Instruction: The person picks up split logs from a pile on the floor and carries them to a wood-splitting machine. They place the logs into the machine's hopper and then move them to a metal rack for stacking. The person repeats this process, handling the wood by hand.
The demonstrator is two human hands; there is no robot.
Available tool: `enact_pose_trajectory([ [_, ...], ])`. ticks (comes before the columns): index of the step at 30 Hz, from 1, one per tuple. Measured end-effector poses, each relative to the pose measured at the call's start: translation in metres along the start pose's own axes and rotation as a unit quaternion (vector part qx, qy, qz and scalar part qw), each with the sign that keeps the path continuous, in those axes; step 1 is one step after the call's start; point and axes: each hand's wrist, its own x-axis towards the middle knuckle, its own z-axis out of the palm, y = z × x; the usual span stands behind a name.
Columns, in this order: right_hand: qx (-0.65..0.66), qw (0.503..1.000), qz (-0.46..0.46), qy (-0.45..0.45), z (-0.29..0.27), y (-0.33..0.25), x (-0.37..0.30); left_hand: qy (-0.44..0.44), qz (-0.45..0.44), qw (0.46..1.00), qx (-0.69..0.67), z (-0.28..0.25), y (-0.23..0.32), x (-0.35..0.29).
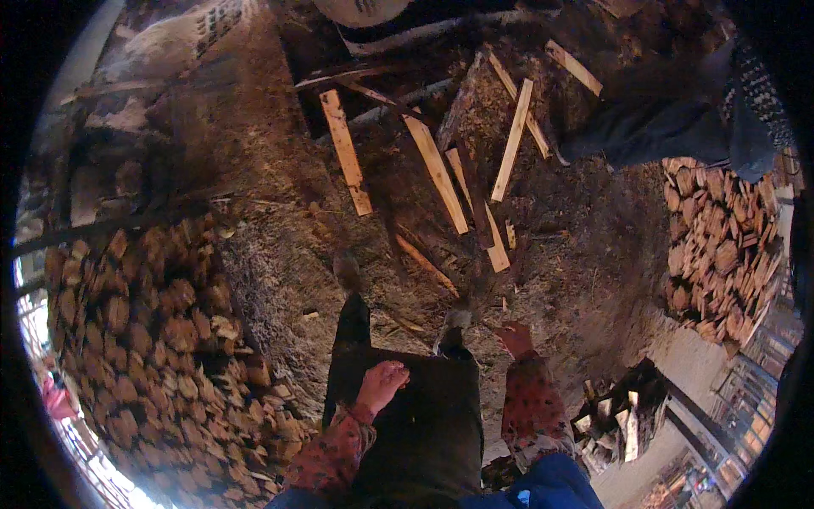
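My left hand (383, 388) is above my dark-clothed lap, its fingers curled in and nothing showing out of them. Beyond my right knee reaches my right hand (515, 339), fingers apart and holding nothing, low over the dirt floor. The nearest wood to it is a pale split slat (497, 246) lying on the ground ahead. Farther off lie a long pale slat (437, 174), another slat (346, 153) to its left, and a slanting slat (513, 140) to its right. A thin reddish-brown stick (426, 265) rests just past my feet.
A large stack of split wood (127, 365) rises on my left. Another wood pile (721, 246) stands at the right, with a dark container of wood pieces (623, 416) nearer me. Dark cloth (653, 127) hangs at the far right. A dark frame (314, 85) stands ahead.
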Motion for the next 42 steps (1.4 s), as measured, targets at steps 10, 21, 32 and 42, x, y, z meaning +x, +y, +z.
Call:
enact_pose_trajectory([
  [10, -0.060, 0.994, -0.085, 0.015, 0.131, 0.012, 0.025, -0.018, -0.020, 0.993, -0.116, -0.131, 0.038, 0.141],
  [21, -0.300, 0.945, -0.052, 0.119, 0.148, -0.058, 0.181, 0.006, 0.016, 0.999, -0.031, -0.256, 0.077, 0.390],
  [32, -0.302, 0.871, -0.332, 0.198, 0.148, -0.243, 0.410, 0.172, 0.161, 0.970, -0.052, -0.312, 0.033, 0.595],
  [42, -0.259, 0.829, -0.476, 0.139, 0.220, -0.422, 0.424, 0.148, -0.019, 0.938, -0.314, -0.251, 0.071, 0.607],
])
